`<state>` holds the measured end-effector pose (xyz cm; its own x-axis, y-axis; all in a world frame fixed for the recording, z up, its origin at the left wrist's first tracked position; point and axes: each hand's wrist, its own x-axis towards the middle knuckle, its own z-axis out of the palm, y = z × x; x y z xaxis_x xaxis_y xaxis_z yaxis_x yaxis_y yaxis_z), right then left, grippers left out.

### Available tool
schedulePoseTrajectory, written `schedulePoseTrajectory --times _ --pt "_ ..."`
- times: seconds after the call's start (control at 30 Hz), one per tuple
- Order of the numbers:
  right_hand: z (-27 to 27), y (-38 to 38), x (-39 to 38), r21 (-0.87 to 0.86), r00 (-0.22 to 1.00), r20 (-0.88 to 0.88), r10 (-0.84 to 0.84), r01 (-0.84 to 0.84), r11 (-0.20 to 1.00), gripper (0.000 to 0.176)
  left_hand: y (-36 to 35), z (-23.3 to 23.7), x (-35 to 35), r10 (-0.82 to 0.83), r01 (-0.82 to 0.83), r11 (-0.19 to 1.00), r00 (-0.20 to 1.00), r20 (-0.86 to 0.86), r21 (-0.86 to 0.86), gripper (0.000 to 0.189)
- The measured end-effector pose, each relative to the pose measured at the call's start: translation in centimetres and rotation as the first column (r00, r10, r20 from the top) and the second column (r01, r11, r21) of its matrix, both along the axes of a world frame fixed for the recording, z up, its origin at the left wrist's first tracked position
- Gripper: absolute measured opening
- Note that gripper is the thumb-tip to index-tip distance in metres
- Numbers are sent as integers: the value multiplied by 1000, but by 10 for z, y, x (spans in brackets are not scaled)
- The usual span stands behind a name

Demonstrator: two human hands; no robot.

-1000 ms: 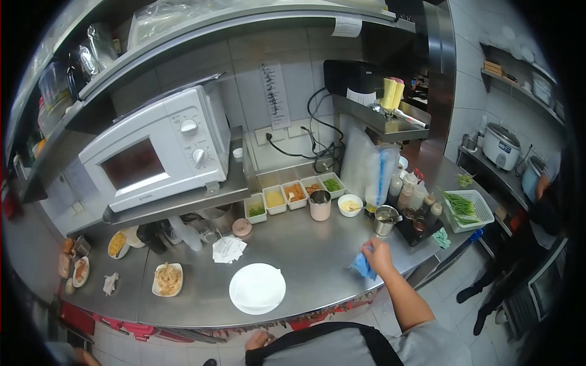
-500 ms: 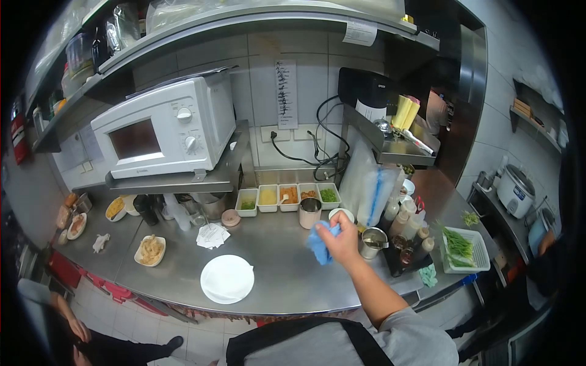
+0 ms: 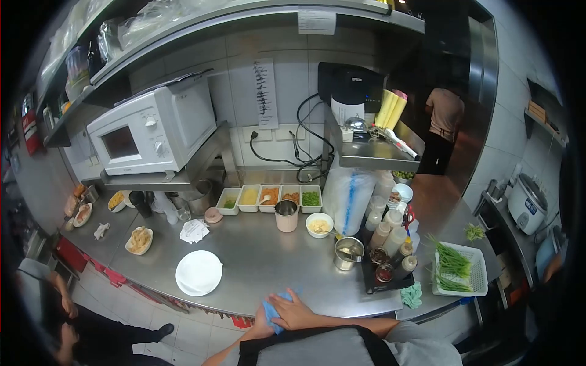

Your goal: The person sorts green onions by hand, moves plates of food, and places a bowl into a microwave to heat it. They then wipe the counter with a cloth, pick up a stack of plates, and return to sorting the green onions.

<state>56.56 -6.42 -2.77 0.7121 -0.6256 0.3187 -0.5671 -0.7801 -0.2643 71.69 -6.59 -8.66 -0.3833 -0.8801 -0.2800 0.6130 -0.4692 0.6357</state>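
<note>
A blue cloth (image 3: 276, 310) is bunched between my two hands at the front edge of the steel counter (image 3: 256, 256). My left hand (image 3: 260, 324) is closed round its left side. From the right, my right hand (image 3: 295, 313) presses over it with the fingers bent, partly hiding the cloth. To the left of my hands lies a round white plate (image 3: 199, 274) with nothing on it. Farther to the right stand a small metal pot (image 3: 345, 261) and a white bowl (image 3: 318, 227) with pale yellow food.
Along the wall sit several white tubs (image 3: 248, 206) of chopped ingredients, near a pink cup (image 3: 286, 218). Sauce bottles (image 3: 396, 239) fill a black tray at right, beside a basket (image 3: 480, 287) of green onions. A microwave (image 3: 152, 131) is shelved upper left. Another person (image 3: 52, 293) stands at left.
My right hand has drawn the blue cloth back from beside the metal pot to the counter's front edge. My left hand has come into view and joined it on the cloth.
</note>
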Motion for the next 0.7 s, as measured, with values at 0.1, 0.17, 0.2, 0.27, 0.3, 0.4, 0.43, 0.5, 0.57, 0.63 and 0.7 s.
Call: schedulePoseTrajectory --times 0.1,0.17,0.2,0.27,0.3,0.4,0.43,0.5,0.57,0.63,0.7 --pt "-2 4 -13 25 985 -174 1 4 1000 62 0 -4 -12 58 -61 983 998 20 173 40" --pt "-3 7 -18 41 988 -151 -6 12 999 60 2 -12 -16 61 -49 978 996 -58 201 38" --pt "-9 6 -21 50 996 -89 -10 15 999 58 -6 -30 -14 42 -17 984 990 -138 175 38" --pt "-14 8 -28 59 999 -25 -23 25 998 49 -9 -30 -14 -1 37 979 984 -176 198 39" --pt "-15 9 -35 64 999 -27 -28 29 998 43 -8 -10 -21 -21 55 966 990 -138 253 40" --pt "5 22 -47 73 998 -8 -57 58 996 26 -16 -23 -18 -180 187 979 980 -85 85 43" --pt "14 26 -50 86 998 3 -70 69 994 21 -12 -35 -14 -246 245 969 967 -69 -16 45" --pt "16 30 -52 34 990 106 -90 87 996 18 -3 -4 -30 -152 148 987 986 62 59 46" --pt "15 37 -51 -3 974 171 -149 152 988 19 -6 15 -39 -89 73 994 971 221 80 47" --pt "20 46 -54 8 925 291 -245 253 967 28 -11 50 -41 -81 119 992 871 485 -47 47" --pt "39 60 -57 3 849 395 -352 382 924 37 -43 63 -36 50 232 914 748 661 -332 47"
